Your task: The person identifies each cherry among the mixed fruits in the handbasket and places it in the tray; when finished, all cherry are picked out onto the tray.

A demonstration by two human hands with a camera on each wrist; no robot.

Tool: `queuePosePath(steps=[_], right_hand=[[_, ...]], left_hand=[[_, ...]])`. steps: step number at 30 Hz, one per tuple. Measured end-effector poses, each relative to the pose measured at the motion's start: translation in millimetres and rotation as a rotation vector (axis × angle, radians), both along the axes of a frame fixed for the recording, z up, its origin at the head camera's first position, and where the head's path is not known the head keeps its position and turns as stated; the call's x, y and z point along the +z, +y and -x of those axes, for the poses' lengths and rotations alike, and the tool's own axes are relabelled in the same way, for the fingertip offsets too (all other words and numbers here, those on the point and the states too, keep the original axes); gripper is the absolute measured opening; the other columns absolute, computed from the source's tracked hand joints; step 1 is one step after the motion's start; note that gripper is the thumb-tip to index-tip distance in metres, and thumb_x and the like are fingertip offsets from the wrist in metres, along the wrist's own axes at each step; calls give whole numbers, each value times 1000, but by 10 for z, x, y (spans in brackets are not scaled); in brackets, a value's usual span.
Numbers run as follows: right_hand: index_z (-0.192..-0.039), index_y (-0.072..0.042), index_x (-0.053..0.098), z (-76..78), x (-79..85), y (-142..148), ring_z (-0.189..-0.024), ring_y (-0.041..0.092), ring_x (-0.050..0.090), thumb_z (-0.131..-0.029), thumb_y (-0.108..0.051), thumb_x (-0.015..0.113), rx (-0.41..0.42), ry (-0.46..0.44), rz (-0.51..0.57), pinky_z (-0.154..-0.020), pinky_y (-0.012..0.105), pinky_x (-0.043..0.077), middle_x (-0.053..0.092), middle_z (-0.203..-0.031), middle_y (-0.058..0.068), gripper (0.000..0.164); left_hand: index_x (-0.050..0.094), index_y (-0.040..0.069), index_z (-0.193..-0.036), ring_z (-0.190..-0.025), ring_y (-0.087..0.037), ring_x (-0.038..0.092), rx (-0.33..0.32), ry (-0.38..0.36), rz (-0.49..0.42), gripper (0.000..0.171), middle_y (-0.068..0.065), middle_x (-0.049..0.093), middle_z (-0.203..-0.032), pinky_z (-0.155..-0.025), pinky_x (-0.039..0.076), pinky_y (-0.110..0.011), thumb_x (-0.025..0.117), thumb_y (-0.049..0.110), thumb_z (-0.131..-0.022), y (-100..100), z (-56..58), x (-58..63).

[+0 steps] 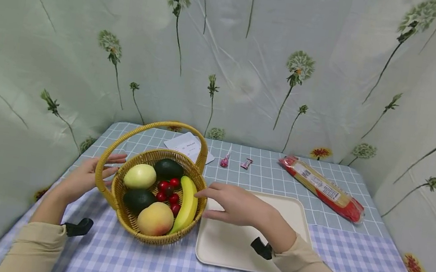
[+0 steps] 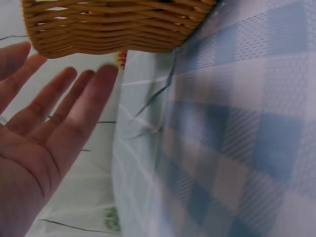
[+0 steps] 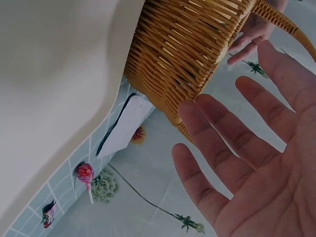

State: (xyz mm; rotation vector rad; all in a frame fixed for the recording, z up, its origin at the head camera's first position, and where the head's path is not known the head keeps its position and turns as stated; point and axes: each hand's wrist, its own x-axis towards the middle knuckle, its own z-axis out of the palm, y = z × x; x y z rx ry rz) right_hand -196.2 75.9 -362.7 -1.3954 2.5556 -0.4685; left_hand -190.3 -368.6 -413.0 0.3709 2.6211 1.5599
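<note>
Unclosed and empty, the left grip (image 1: 84, 178) and right grip (image 1: 238, 205) flank the fruit basket (image 2: 113, 32), left of the tray (image 1: 228, 250); from afar, I fear an uneven lift could spill the peach (image 1: 156, 219).

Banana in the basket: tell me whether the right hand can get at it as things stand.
Probably yes: the right hand appears right beside the banana, fingers free, nothing lies over it, and the handle of the basket does not cross between them.
</note>
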Motion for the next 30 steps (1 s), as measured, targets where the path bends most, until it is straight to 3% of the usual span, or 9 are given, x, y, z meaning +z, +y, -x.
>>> queuePosePath(steps=[4,12,17,24,30], right_hand=[[-148,-15,65,19,-7,-17,-116,23,68,-105,-35,72,-5,-5,0,-104,37,58,70,-131,6,48],[-149,-17,63,56,22,-98,-125,24,67,-105,-35,71,-14,-37,-16,-111,41,55,67,-142,6,49],[-146,-14,65,96,58,-187,-124,24,66,-106,-33,71,12,-18,-19,-112,41,54,69,-139,8,45],[-144,-15,67,156,95,-336,-124,23,66,-106,-36,70,16,-23,-54,-111,38,54,69,-140,6,43],[-144,-16,67,231,116,-504,-120,23,66,-106,-35,70,39,-36,-72,-107,34,55,70,-135,7,43]], left_hand=[[48,4,-160,-120,10,60,-4,-29,-14,54,-24,56,-155,-88,61,-32,59,26,-112,-11,58,-112],[45,0,-159,-117,0,67,1,-122,-108,53,14,71,-128,-89,61,-36,55,27,-114,-59,96,-222],[47,1,-156,-116,0,67,2,-112,-100,50,17,71,-126,-88,60,-33,56,25,-113,-75,81,-254],[46,3,-157,-117,-2,67,-30,-120,-173,45,16,70,-129,-87,61,-35,51,18,-115,-86,83,-310],[47,5,-156,-116,-3,67,-40,-109,-178,43,16,70,-130,-86,61,-33,51,16,-115,-100,88,-341]])
